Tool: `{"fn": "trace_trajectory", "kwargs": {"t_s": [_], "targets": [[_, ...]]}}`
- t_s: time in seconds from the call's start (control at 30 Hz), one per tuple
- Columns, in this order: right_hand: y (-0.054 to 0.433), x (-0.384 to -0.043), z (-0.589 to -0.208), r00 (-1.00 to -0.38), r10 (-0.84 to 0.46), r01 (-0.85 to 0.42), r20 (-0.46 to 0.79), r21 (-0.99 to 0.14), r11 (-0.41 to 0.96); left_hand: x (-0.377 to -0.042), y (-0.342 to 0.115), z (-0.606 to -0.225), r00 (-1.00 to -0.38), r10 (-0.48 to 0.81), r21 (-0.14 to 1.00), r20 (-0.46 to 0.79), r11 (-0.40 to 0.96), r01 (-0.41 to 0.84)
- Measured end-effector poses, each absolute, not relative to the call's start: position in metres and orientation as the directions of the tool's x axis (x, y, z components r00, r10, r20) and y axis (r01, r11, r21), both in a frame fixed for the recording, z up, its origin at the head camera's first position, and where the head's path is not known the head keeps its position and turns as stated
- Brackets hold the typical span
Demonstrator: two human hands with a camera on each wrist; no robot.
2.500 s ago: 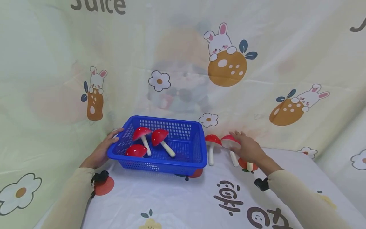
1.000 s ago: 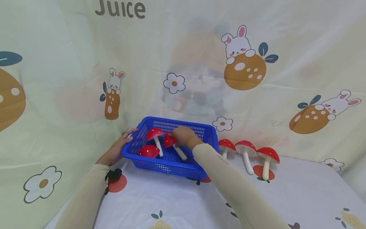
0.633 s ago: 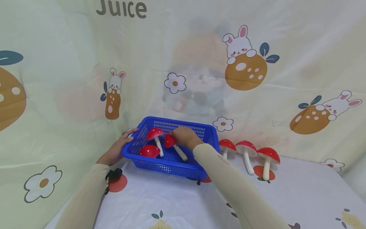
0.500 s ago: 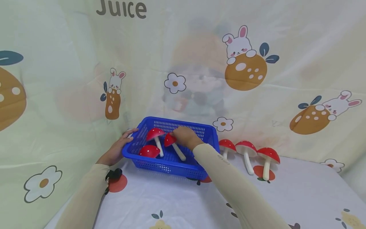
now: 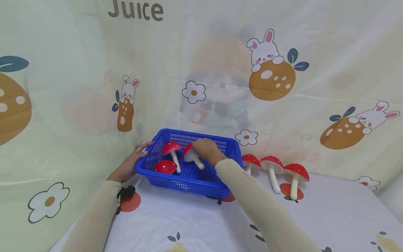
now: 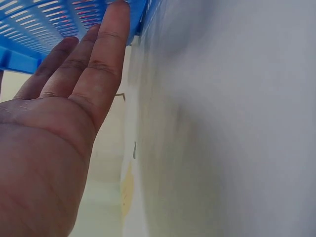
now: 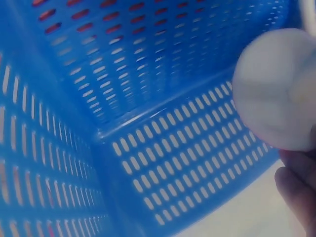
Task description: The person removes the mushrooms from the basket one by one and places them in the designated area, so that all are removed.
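A blue slotted plastic basket (image 5: 185, 183) stands on the table by the back curtain. Inside it, my right hand (image 5: 209, 150) grips a red toy mushroom (image 5: 188, 152) by its cap, the pale stem slanting down toward the front. The right wrist view shows the cap's white underside (image 7: 264, 94) with fingertips (image 7: 296, 195) at its edge. Two more toy mushrooms lie at the basket's left: one with its stem showing (image 5: 171, 147), the other mostly cap (image 5: 165, 167). At the basket's left end rests my left hand (image 5: 127, 167); its straight fingers (image 6: 106, 59) touch the slotted wall.
Right of the basket, three red-capped toy mushrooms (image 5: 251, 160) (image 5: 272, 163) (image 5: 296, 170) form a row against the curtain. The nearest one is partly hidden by the basket and sleeve. A white printed cloth (image 5: 176, 217) covers the table; a curtain rises at the back and left.
My right hand has moved from the row on the right into the basket and taken a mushroom's cap. Just now that mushroom has tilted, showing its underside. My left hand stays at the basket.
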State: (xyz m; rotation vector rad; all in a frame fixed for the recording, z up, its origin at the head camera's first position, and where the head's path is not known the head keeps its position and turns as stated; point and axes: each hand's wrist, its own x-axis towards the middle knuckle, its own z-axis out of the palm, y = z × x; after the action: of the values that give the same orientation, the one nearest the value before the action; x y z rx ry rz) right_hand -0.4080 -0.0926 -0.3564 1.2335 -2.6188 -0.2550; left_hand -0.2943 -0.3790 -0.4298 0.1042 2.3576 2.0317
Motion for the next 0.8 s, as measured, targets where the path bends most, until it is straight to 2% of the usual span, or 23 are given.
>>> {"fn": "trace_trajectory", "kwargs": {"t_s": [0.27,0.47,0.57,0.67,0.8], "targets": [[-0.065,-0.403,-0.343,-0.618,-0.74,-0.73,0.266,0.157,0.666,-0.297,-0.377,-0.433,-0.997,0.077,0.989,0.016,0.144,0.027],[-0.029,-0.394,-0.324,-0.57,-0.632,-0.756,0.526,-0.034,0.654,-0.295,-0.38,-0.43,-0.992,0.12,0.988,0.047,0.139,0.064],[-0.013,-0.388,-0.308,-0.536,-0.565,-0.769,0.628,-0.086,0.633,-0.293,-0.38,-0.427,-0.992,0.119,0.988,0.049,0.14,0.066],[0.005,-0.379,-0.293,-0.523,-0.534,-0.766,0.664,-0.091,0.637,-0.291,-0.38,-0.425,-0.993,0.109,0.988,0.037,0.142,0.052],[0.04,-0.368,-0.288,-0.553,-0.506,-0.726,0.662,-0.085,0.683,-0.292,-0.379,-0.425,-0.994,0.105,0.987,0.034,0.155,0.05]]}}
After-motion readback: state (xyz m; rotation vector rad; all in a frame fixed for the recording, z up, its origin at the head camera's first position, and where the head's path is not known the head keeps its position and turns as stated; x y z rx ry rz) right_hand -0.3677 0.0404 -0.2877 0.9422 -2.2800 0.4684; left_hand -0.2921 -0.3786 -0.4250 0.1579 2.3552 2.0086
